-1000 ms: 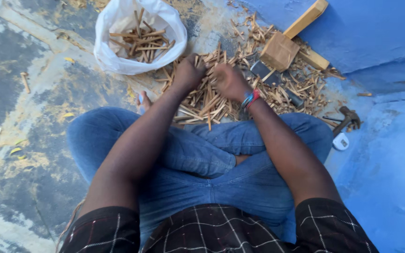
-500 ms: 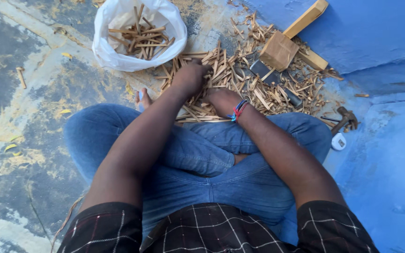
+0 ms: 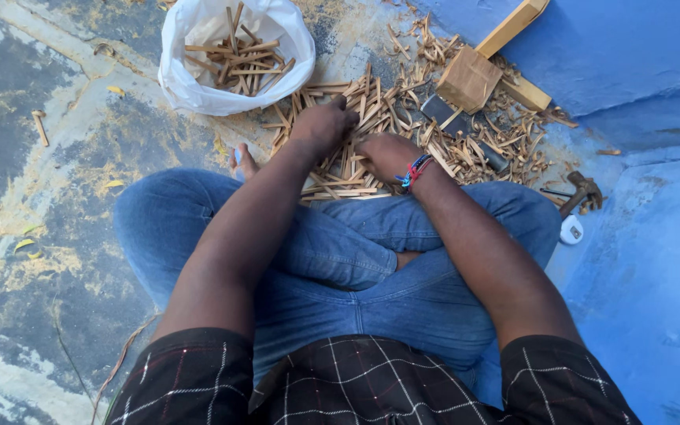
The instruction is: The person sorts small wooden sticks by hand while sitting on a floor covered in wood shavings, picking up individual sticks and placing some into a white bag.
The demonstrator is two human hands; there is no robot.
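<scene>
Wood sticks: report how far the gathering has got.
Done: the white bag already holds a batch of sticks. In hand: left hand and right hand rest on the stick pile; whether either grips any is unclear. Left: most of the pile lies on the floor.

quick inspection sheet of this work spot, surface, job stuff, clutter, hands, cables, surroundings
surface: worn grey floor with pale patches and sawdust
job's things: pile of wood splints before the crossed legs; white plastic bag holding more splints
clutter: wooden mallet, dark flat tool, hammer, small white object, loose shavings
grippers: left hand and right hand rest on the pile; grip hidden
cables: nothing seen
surroundings: blue painted wall
</scene>
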